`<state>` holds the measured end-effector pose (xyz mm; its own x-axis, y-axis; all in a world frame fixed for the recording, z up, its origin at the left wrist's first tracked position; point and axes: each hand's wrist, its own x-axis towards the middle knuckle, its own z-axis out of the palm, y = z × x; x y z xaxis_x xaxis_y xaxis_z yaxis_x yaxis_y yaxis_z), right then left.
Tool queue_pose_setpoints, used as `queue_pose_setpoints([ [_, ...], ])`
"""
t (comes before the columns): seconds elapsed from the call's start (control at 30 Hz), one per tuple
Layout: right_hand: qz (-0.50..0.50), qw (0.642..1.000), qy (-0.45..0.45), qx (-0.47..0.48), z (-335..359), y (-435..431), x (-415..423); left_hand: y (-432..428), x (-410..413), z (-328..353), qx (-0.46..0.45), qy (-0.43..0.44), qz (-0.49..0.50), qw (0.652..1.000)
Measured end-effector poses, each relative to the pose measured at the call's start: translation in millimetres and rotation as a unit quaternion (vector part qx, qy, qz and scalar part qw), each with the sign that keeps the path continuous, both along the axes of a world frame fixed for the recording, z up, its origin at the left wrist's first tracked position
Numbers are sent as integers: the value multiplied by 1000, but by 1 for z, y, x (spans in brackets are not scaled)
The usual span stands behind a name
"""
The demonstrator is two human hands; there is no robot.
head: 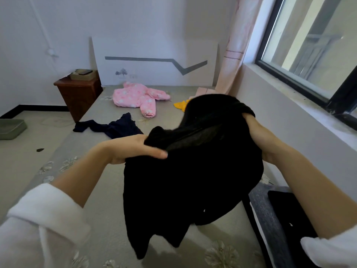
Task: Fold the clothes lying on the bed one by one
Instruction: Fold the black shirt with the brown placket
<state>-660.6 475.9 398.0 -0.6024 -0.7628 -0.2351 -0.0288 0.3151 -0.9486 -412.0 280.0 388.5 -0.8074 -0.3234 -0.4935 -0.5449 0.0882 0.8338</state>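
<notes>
Step in hand: 1 piece is up off the bed (92, 190) and being sorted out, no fold made yet.

- Black garment (193, 171): held in the air between both hands, bunched along the top, loose ends hanging below the fingers toward the bed.
- Left hand (133, 149): grips a wad of the cloth. 1 digit lies straight along the front of it, the others are tucked behind.
- Right hand (255, 130): buried in a fold at the far end. I cannot tell whether its fingers curl or lie straight.
- Beyond the fingers, flat on the bed: navy piece (117, 127), pink suit (135, 97), yellow piece (180, 105). I judge all 3 still unfolded.

Next move, as I read it: find 2 matching edges or corners, draw the hands apart to open the cloth, then lay it flat below the fingers. The cloth is too dark for me to pick out seams.
</notes>
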Motion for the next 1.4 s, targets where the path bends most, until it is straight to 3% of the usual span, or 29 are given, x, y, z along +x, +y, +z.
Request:
queue_pose_setpoints([
  [0.1, -4, 1000, -25, 19, -3, 1, 3, -3, 2, -8, -183, -54, -34, 981],
  [0.2, 0, 999, -44, 20, -1, 3, 5, -9, 0, -23, -385, -63, -21, 920],
  [0.33, 73, 996, 7, 59, 10, 12, 3, -16, 6, -36, -491, -64, -6, 869],
  [0.4, 116, 988, 27, 99, 14, 17, 1, -17, 9, -39, -493, -63, 1, 868],
  [0.53, 192, 973, 33, 123, 16, 27, -2, -22, 22, -27, -414, -46, -5, 909],
  [0.63, 224, 964, 66, 126, 28, 37, -10, -30, 41, -8, -379, 22, 38, 924],
  [0.7, 247, 944, 146, 163, 35, 39, -12, -34, 51, 4, -345, 80, 87, 931],
  [0.77, 251, 921, 225, 197, 40, 35, -9, -37, 54, 12, -369, 125, 107, 915],
  [0.87, 207, 920, 281, 178, 52, 28, -10, -39, 48, 19, -397, 204, 182, 876],
  [0.97, 134, 943, 283, 113, 63, 23, -14, -31, 36, 23, -224, 283, 284, 888],
  [1.07, 68, 954, 282, 69, 55, 11, -19, -32, 32, 23, -114, 218, 223, 943],
  [1.13, 28, 952, 296, 68, 44, 2, -26, -41, 34, 20, -214, 112, 92, 966],
  [1.2, 5, 941, 326, 92, 31, -9, -39, -55, 32, 14, -363, 22, 12, 931],
  [1.27, -4, 916, 375, 142, 14, -24, -50, -72, 27, 4, -458, -12, 12, 889],
  [1.4, 7, 862, 454, 225, -24, -65, -62, -113, 12, -22, -472, -77, 26, 878],
])
